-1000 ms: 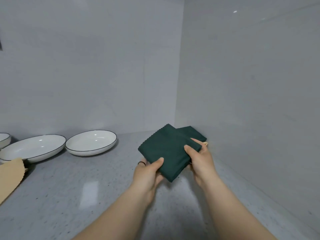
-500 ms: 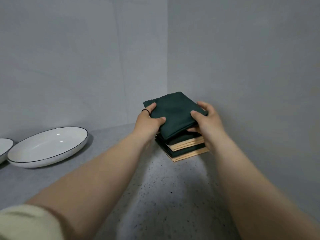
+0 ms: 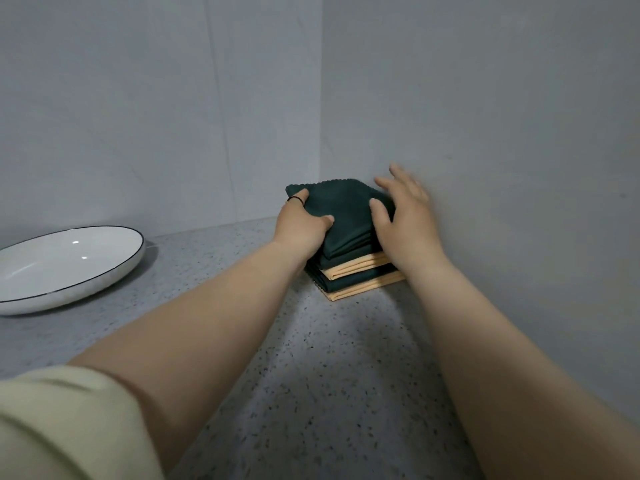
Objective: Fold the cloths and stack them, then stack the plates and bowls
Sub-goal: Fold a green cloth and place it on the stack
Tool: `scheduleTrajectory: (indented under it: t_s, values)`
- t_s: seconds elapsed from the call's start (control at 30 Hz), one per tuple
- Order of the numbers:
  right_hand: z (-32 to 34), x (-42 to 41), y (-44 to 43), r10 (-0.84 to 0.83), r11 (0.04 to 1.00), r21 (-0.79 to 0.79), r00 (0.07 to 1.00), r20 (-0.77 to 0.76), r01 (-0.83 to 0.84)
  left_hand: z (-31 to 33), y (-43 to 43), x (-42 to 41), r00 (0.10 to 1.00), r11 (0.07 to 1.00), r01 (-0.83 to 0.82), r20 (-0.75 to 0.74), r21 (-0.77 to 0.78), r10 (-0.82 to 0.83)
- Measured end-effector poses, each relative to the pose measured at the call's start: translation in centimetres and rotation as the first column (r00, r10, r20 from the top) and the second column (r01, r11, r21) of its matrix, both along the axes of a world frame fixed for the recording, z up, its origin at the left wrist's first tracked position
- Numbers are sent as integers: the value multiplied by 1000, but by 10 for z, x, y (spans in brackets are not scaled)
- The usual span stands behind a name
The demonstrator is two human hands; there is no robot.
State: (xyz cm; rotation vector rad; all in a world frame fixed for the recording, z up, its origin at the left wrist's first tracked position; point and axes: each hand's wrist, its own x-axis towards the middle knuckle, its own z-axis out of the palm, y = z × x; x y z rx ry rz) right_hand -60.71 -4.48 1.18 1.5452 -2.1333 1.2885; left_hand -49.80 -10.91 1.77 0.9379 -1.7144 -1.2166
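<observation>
Speckled grey counter (image 3: pixel 311 393), corner btwn two grey walls. White plate (image 3: pixel 62 265), dark rim, far left on counter, well apart from stack. Cloth stack (image 3: pixel 360 271), green/tan layers, in corner; folded green cloth (image 3: pixel 346 216) on top. Left hand (image 3: pixel 301 226) grips cloth's left edge, thumb on top. Right hand (image 3: pixel 405 220) blurred, fingers spread, at cloth's right side.

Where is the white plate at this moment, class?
In the head view, the white plate sits at the far left of the speckled counter, near the back wall, well apart from the cloth stack in the corner.
</observation>
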Motion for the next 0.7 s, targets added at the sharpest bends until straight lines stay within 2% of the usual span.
scheduleTrajectory:
  t_s: [0.07, 0.1, 0.2, 0.27, 0.33, 0.43, 0.57, 0.7]
  values:
    - [4, 2, 1, -16, 999, 36, 983, -185, 23, -2, -2, -2, 998, 1000, -17, 56, -13, 18]
    - [4, 3, 0, 3, 998, 64, 973, -230, 13, -4, -4, -4, 995, 999, -29, 94, -25, 31]
    - [-2, 4, -3, 90, 981, 188, 969, -231, -47, -8, -9, -6, 961, 994, -72, 262, -77, 90]
    - [-7, 3, -3, 113, 965, 256, 973, -199, -59, -8, -10, -5, 890, 987, -96, 433, -129, 143]
    - [-9, 2, -3, 105, 955, 294, 975, -195, -45, -9, -12, -5, 851, 983, -95, 500, -155, 161]
    - [-11, 5, -5, 103, 952, 306, 965, -243, -25, -13, -18, -6, 906, 995, -61, 413, -85, 90]
    - [-10, 8, -3, 92, 951, 311, 948, -306, 8, -15, -22, -8, 927, 998, -45, 371, -33, 54]
    - [-10, 9, -2, 68, 959, 281, 935, -348, 34, -14, -25, -8, 965, 999, -28, 260, 35, 19]
